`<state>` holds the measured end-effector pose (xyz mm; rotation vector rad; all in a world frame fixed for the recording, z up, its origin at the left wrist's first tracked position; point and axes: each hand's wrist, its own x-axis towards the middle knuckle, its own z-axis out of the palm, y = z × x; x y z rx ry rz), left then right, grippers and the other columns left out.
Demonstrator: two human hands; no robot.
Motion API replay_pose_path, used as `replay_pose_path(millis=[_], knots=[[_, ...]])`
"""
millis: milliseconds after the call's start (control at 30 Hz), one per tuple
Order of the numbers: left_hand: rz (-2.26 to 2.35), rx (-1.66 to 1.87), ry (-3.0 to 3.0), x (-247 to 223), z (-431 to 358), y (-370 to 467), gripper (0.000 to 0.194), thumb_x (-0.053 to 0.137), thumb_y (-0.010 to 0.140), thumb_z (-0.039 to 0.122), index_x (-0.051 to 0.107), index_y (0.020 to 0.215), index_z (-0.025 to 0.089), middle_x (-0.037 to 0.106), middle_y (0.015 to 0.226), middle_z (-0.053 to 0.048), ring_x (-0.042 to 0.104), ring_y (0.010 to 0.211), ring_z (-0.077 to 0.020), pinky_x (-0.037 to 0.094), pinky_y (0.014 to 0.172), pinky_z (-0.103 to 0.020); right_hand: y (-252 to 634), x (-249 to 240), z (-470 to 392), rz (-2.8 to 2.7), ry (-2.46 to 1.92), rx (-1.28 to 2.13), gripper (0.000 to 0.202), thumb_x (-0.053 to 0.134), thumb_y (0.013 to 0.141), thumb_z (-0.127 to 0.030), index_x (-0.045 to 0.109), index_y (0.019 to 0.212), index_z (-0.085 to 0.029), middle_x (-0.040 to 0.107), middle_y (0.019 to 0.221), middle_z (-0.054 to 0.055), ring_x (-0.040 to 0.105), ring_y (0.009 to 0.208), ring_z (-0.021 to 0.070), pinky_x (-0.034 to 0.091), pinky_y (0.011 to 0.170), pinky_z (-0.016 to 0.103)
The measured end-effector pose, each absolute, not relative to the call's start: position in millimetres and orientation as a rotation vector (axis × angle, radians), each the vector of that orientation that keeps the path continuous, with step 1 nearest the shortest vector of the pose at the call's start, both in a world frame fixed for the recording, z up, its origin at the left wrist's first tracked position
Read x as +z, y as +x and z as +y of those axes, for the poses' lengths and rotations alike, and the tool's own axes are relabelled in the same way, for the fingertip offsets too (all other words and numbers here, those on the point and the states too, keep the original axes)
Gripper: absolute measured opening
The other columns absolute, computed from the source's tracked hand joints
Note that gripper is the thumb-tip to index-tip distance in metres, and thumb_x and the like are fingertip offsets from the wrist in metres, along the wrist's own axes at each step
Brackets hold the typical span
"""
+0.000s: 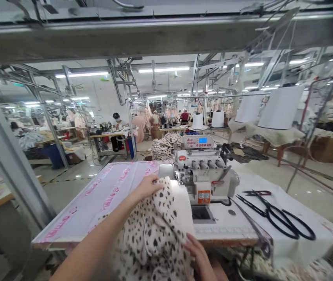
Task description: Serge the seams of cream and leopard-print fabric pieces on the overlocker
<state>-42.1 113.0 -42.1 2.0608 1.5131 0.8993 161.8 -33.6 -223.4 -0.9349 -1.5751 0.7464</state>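
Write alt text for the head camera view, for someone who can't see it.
Two bare hands, left and right, guide black-spotted cream fabric at a white sewing machine. Large black scissors lie to the right; thread cones and other workstations fill the workshop behind.

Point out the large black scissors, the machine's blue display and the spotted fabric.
Large black scissors (269, 207): head view, near the pivot.
Blue display (203, 140): head view, middle of the screen.
Spotted fabric (154, 230): head view, bunched middle.
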Motion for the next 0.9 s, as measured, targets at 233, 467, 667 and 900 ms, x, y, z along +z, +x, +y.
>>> replay_pose_path(millis=[233,467,667,900], knots=[[1.484,1.163,2.095,-35.2,91.3,-41.9,0.019,0.046,0.077,0.034,0.052,0.076,0.016,0.055,0.080,-0.003,0.050,0.079,-0.0161,0.039,0.076,-0.028,150.3,-168.5,0.9,-1.494,-0.873,1.153,0.041,0.053,0.077,-0.047,0.051,0.106,-0.018,0.062,0.086,0.007,0.060,0.081,0.0224,0.048,0.073,0.032],[1.376,1.022,2.126,-18.1,76.0,-13.6,0.024,0.040,0.082,0.040,0.047,0.085,0.018,0.051,0.078,0.001,0.048,0.073,-0.0126,0.038,0.070,-0.023,173.5,-139.3,-21.1,-1.641,-0.893,1.216,0.026,0.046,0.084,-0.040,0.055,0.079,-0.016,0.058,0.076,0.004,0.055,0.077,0.0196,0.045,0.072,0.029],[1.445,0.737,2.144,-29.2,109.5,15.0,0.022,0.047,0.074,0.036,0.050,0.067,0.016,0.049,0.065,0.002,0.044,0.063,-0.0125,0.033,0.061,-0.024,196.5,-155.1,1.8,-1.711,-1.145,0.629,0.016,0.051,0.079,-0.027,0.056,0.067,-0.017,0.049,0.111,0.013,0.043,0.107,0.0289,0.038,0.086,0.040],[1.424,0.483,2.145,-25.4,105.6,8.6,0.016,0.053,0.068,0.032,0.052,0.067,0.016,0.048,0.062,0.003,0.042,0.059,-0.0114,0.032,0.057,-0.022,174.3,-157.0,-14.6,-1.717,-0.785,1.127,0.017,0.057,0.075,-0.028,0.060,0.064,-0.016,0.056,0.078,0.004,0.054,0.076,0.0164,0.042,0.067,0.024]])
